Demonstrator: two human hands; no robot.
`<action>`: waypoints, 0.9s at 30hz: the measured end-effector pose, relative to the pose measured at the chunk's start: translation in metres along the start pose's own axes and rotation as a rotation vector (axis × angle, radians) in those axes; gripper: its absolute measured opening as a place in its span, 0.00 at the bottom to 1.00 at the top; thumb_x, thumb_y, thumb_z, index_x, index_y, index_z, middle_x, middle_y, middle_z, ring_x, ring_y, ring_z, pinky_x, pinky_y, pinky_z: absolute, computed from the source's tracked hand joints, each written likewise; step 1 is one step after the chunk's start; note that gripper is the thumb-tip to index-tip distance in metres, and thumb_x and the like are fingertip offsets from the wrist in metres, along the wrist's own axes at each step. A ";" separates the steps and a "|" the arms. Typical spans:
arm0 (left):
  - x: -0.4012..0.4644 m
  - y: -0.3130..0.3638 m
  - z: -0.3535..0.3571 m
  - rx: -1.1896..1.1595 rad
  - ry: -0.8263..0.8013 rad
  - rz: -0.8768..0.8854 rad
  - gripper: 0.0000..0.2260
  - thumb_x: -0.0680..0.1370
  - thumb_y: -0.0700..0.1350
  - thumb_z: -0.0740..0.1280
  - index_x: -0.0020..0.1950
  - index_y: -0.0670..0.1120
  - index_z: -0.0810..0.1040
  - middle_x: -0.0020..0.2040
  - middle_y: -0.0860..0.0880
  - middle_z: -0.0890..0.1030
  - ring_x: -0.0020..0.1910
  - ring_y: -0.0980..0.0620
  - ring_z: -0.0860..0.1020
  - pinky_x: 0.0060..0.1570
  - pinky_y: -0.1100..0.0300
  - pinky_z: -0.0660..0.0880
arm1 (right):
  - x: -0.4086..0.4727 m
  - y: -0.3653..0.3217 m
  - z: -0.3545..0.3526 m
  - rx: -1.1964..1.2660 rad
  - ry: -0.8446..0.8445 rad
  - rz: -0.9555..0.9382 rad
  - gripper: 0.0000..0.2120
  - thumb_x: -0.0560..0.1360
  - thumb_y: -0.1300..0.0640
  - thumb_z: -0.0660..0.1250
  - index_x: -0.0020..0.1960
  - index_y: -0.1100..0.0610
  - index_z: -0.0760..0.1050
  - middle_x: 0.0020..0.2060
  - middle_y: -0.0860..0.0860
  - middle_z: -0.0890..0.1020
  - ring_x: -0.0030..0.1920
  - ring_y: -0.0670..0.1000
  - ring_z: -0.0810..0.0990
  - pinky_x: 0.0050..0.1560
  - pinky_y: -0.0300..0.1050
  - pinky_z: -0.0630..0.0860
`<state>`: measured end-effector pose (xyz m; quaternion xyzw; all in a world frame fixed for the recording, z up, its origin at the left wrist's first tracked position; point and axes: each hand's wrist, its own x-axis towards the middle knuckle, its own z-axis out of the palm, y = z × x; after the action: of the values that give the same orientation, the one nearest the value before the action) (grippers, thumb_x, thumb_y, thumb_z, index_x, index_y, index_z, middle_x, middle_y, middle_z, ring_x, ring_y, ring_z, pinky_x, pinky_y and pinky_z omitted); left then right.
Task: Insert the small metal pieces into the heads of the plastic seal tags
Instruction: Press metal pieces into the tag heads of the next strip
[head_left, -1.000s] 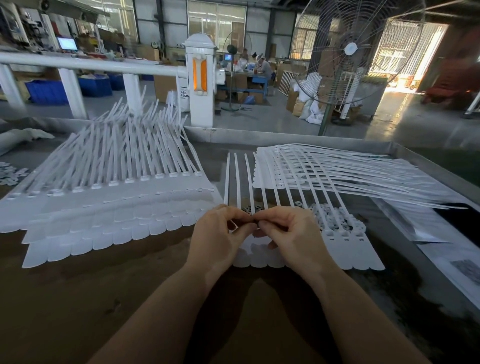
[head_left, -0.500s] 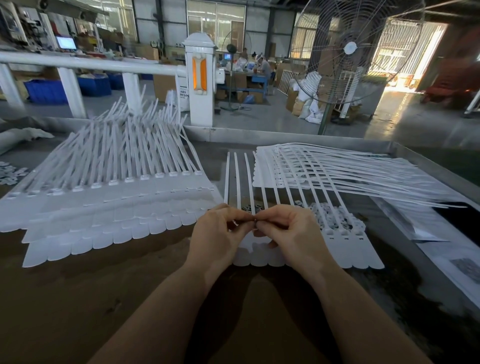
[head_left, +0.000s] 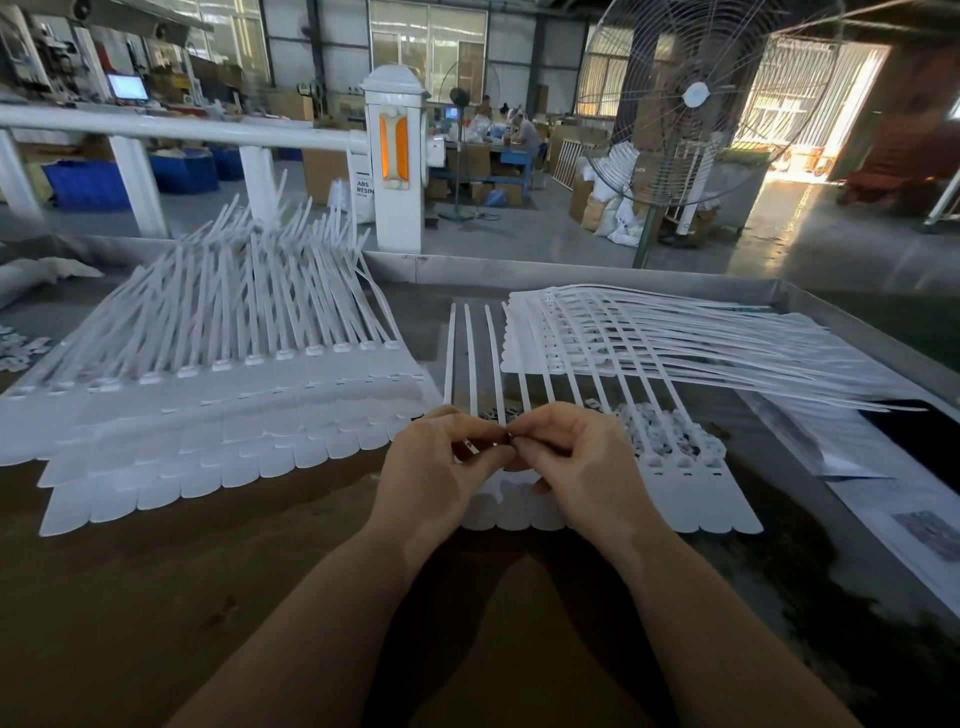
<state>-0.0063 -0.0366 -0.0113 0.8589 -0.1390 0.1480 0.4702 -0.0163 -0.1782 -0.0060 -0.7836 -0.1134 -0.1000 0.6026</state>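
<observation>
behind the brown surface (head_left: 156, 597) a workshop floor stretches to a big fan (head_left: 696, 98). stacked sheets of seal tags (head_left: 218, 415) lie left, likely finished. one strip of tags (head_left: 675, 493) lies under both hands, its heads within reach. left hand (head_left: 431, 478) and right hand (head_left: 582, 467) meet fingertip to fingertip, apparently pinching a small metal piece (head_left: 470, 445) (half hidden) between them for seating.

Premises: factory floor. Evidence: large pedestal fan (head_left: 696, 98) at 1 o'clock; blue crates (head_left: 182, 174) at 10 o'clock; stacked cardboard boxes (head_left: 324, 171) and filled sacks (head_left: 626, 228) on concrete floor; batches of white plastic tags (head_left: 218, 415) across the worktop (head_left: 156, 597).
</observation>
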 end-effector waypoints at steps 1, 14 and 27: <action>0.000 0.000 0.000 0.001 0.002 0.001 0.07 0.71 0.46 0.72 0.49 0.52 0.83 0.42 0.58 0.78 0.39 0.59 0.76 0.42 0.68 0.73 | 0.000 0.000 0.000 0.005 -0.002 -0.003 0.06 0.74 0.69 0.65 0.47 0.61 0.79 0.39 0.51 0.84 0.38 0.44 0.83 0.33 0.29 0.74; 0.002 -0.002 0.001 0.011 0.002 0.014 0.08 0.74 0.43 0.69 0.52 0.50 0.83 0.42 0.59 0.77 0.40 0.59 0.76 0.43 0.69 0.72 | 0.000 -0.002 -0.002 0.004 0.007 0.007 0.06 0.74 0.70 0.64 0.48 0.64 0.78 0.41 0.55 0.84 0.38 0.46 0.83 0.34 0.29 0.73; 0.002 -0.006 0.001 0.044 0.057 -0.072 0.05 0.75 0.45 0.68 0.49 0.50 0.82 0.42 0.57 0.79 0.41 0.61 0.76 0.39 0.73 0.70 | 0.006 0.005 -0.011 -0.213 0.224 0.020 0.05 0.72 0.64 0.69 0.44 0.55 0.80 0.37 0.48 0.83 0.37 0.43 0.82 0.36 0.30 0.74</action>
<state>-0.0019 -0.0349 -0.0158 0.8690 -0.0914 0.1583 0.4598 -0.0092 -0.1899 -0.0062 -0.8280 -0.0261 -0.1922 0.5262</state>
